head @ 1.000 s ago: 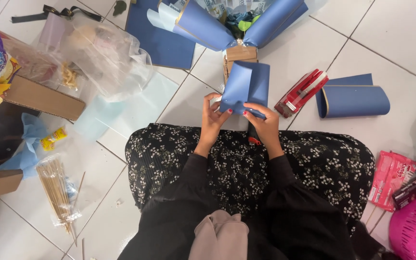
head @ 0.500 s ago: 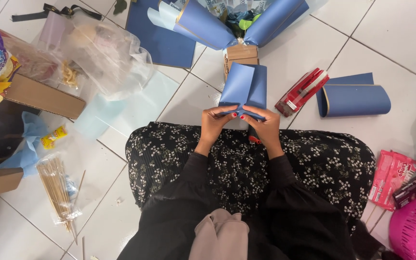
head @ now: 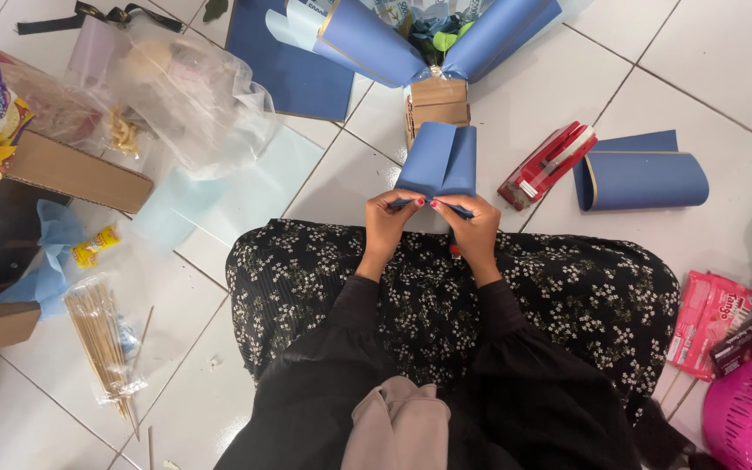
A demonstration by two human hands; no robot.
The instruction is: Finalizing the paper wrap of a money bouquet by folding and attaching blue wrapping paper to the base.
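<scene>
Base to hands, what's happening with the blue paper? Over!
Left hand and right hand both pinching folded blue paper at its near edge. Red stapler beside it, untouched. Nothing in the way.

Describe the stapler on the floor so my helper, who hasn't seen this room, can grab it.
Start at the seated person's right hand, which pinches folded blue paper. Just beyond it on the white tile floor lies the stapler, beside a rolled blue paper sheet. It is the only red and white thing among the blue papers.

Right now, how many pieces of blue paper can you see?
5: a folded blue paper in both hands, a rolled one beside the red stapler, a flat sheet, and two cones on the bouquet. More may be hidden.
</scene>
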